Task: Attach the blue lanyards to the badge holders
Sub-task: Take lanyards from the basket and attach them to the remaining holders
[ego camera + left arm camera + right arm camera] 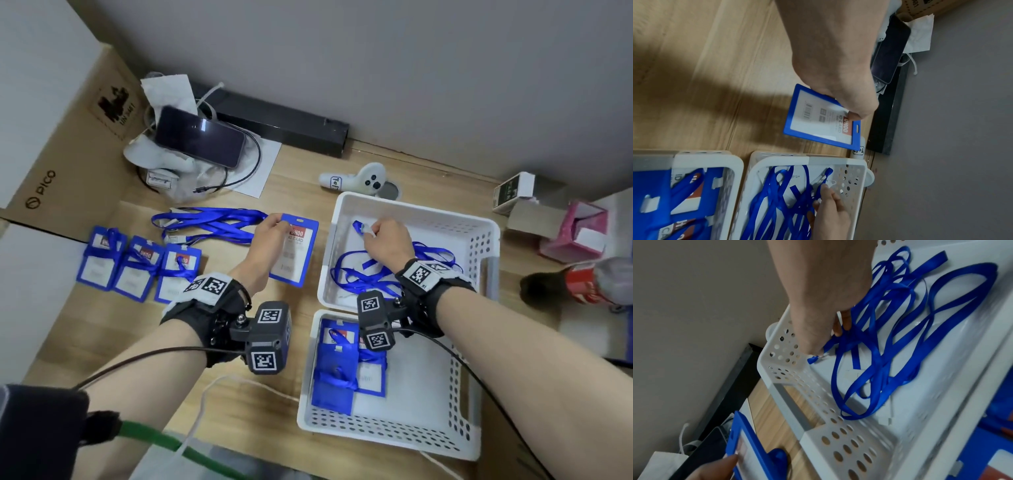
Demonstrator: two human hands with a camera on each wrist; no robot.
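My left hand [274, 228] pinches a blue badge holder [297, 255] near its slotted top, lifted over the wooden table; the same badge holder [822, 120] shows its ID card in the left wrist view. My right hand [373, 230] is inside the far white basket [489, 236], pinching the clip end of a blue lanyard [359, 226] from a tangle of lanyards [900, 331]. The near white basket [459, 411] holds more blue badge holders [342, 363]. Three holders with lanyards attached [137, 267] lie in a row at left.
Loose blue lanyards [212, 222] lie on the table behind my left hand. A phone [200, 137], cables, a white controller [356, 180] and a black bar [284, 125] sit at the back. A cardboard box [61, 161] stands left; a cola bottle [579, 281] lies right.
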